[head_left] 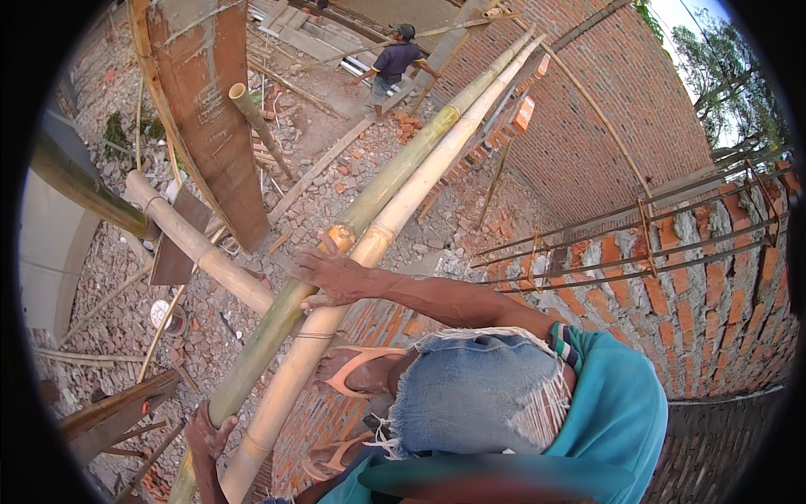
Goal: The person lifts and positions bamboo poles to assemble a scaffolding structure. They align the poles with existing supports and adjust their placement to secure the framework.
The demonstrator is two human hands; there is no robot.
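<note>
Two long bamboo poles lie side by side, running from the lower left up to the far right. My right hand (334,275) is closed over the green bamboo pole (260,354) near a joint, its thumb side close to the pale bamboo pole (281,391). Lower down, near the poles' near end, my left hand (209,430) wraps round the same green pole. Part of the left hand is hidden behind it. A shorter bamboo pole (206,252) meets the green one from the left, and a thin tie (315,336) circles the pale pole.
My sandalled feet (361,371) stand on a brick wall top (306,437). Rubble (336,181) covers the ground below. Steel bars (604,273) run along a brick wall at right. A large wooden board (201,109) leans at upper left; another person (396,63) is beyond.
</note>
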